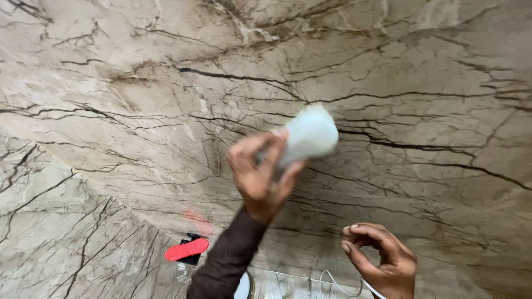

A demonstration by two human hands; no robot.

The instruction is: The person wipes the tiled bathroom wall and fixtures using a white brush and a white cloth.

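— Two hands up: what's in your left hand [260, 177]?

— A white pad [308, 137], blurred, clenched in my fingers against the veined marble wall [138, 83]. It looks light and soft; I judge it best pinched at its near end.

— And your right hand [382, 260]?

— Curled loosely around a thin white cord [338, 285]. A red clip [187, 249] sits below.

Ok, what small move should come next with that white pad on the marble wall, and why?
Probably press the white pad flat on the veined beige marble wall: the left hand holds it raised by one end, while the right hand pinches a thin white cord lower down.
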